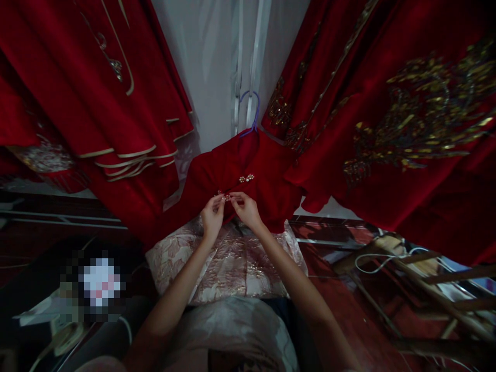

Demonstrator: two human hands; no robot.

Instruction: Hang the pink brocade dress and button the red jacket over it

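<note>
- My left fingers (221, 206), nearly closed, pinch 1 beaded clasp (227, 198).
- My right fingers (239, 195) pinch its other end.
- Upper clasp (247, 179) lies nearer the red garment's (271, 194) neckline.

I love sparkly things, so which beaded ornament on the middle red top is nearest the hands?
The lower beaded ornament, right between the left hand and right hand; the upper beaded ornament sits clear of them, nearer the purple hanger.

the middle garment (267, 191) has a hanger (256, 121) at its neck, ornaments (247, 179) on its front, hanging garments (143, 119) to its left, another garment (380, 191) to its right, a wall (205, 57) behind it, and a cloth (244, 263) just below it.
</note>
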